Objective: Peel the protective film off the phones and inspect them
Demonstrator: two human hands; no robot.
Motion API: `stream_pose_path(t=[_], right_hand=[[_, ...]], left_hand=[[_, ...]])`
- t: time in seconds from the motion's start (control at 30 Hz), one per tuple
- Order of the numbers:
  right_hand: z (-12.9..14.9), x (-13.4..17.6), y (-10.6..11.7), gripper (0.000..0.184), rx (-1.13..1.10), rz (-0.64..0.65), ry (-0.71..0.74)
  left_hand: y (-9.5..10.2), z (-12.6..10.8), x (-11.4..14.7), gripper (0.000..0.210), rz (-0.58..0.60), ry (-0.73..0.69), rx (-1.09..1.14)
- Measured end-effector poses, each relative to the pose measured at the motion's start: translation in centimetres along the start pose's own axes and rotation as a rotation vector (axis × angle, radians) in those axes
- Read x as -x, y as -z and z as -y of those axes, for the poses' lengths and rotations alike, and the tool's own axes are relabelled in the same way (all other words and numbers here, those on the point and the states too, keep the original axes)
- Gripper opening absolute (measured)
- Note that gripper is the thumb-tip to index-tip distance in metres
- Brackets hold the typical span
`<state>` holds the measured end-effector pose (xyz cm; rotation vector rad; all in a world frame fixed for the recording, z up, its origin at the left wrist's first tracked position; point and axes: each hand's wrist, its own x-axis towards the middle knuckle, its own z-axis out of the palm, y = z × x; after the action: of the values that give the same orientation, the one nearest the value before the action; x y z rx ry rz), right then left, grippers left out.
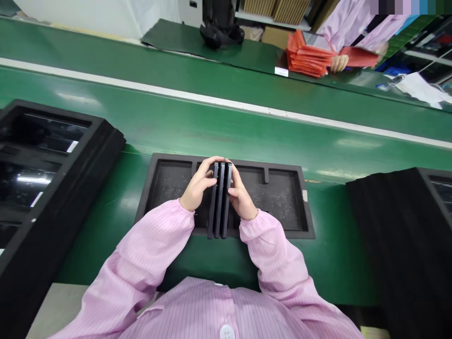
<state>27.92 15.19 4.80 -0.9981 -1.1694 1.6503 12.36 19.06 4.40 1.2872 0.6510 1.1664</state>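
3 dark slabs [219, 200] on edge, pressed between both hands [219, 192]

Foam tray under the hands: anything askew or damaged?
Nothing stands out. The foam tray lies flat on the green belt, pockets intact. Left hand and right hand hold three dark slabs on edge, aligned.

Three thin dark slabs [219, 200], edge-up, pressed side by side, above a black foam tray [282, 197].
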Motion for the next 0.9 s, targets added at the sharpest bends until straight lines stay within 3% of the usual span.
stream_pose_path(t=[0.23,0.57,0.9], right_hand=[[0.16,0.11,0.09,0.092,0.054,0.032,0.116],[0.68,0.29,-0.26,0.091,0.035,0.042,0.128],[0.26,0.30,0.15,0.094,-0.012,0.092,0.190]], left_hand=[[0.62,-0.22,0.30,0.073,0.185,-0.060,-0.027],[0.58,-0.48,0.25,0.074,0.244,-0.140,-0.067],[-0.13,-0.74,0.36,0.073,0.166,-0.181,-0.185]])
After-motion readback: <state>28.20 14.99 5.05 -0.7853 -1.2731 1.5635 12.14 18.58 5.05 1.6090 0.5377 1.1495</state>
